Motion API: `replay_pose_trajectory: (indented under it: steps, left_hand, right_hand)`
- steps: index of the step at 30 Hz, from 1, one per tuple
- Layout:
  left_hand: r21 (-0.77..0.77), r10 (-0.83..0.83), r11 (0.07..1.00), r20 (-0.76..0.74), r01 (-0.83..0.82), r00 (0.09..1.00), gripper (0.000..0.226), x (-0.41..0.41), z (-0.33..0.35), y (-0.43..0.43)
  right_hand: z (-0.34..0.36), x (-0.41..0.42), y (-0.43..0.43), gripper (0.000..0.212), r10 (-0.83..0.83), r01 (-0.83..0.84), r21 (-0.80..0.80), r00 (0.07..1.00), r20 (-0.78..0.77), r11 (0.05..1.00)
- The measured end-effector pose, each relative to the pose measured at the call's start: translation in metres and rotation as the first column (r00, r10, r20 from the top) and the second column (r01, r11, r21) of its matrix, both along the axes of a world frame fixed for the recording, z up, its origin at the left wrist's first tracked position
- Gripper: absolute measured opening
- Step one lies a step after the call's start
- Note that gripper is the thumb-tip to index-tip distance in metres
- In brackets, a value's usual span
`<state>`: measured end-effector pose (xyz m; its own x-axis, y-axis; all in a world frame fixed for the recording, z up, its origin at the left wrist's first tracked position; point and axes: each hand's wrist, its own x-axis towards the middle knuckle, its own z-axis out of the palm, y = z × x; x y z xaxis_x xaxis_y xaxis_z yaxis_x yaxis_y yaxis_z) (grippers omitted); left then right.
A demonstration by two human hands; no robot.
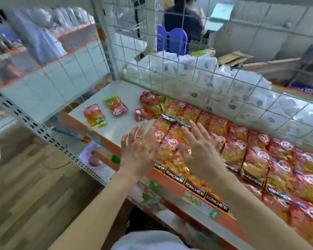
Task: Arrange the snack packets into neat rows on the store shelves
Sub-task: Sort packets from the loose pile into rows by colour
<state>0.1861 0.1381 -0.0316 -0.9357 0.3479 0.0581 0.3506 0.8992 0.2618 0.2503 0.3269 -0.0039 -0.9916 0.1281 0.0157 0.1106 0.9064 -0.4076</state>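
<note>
We logged the snack packets (pixel 251 159) in overlapping rows across the right of the shelf (pixel 116 87), plus a small heap (pixel 150 107) and two loose packets (pixel 96 115) on its bare left end. Left hand (pixel 139 152) and right hand (pixel 199 152) were over the rows' left end, fingers spread straight and gripping nothing; whether they touched, we couldn't tell. Wire mesh (pixel 188 78) backed the shelf.
</note>
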Motion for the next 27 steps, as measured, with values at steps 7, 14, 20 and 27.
replay_pose_trajectory:
  steps: [7,14,20,27]
  left_hand:
    - [0.024,0.013,1.0,-0.005,-0.013,1.0,0.07,-0.062,-0.011,-0.062]
    - [0.001,0.092,0.996,-0.044,-0.092,0.995,0.052,-0.124,-0.011,-0.13]
    - [-0.233,-0.002,0.972,0.096,0.025,0.995,0.08,-0.188,0.003,-0.176]
    - [-0.318,-0.165,0.917,0.249,0.242,0.954,0.084,-0.226,0.008,-0.184]
  right_hand:
    - [-0.004,-0.065,-0.061,0.056,0.04,-0.041,0.059,0.999,0.021,0.997]
    - [-0.015,-0.14,-0.112,0.055,0.058,-0.066,0.126,0.996,0.066,0.99]
    - [-0.017,-0.186,-0.125,0.064,-0.107,0.042,0.246,0.961,0.255,0.968]
    - [-0.031,-0.215,-0.132,0.055,-0.07,0.021,0.225,0.975,0.211,0.974]
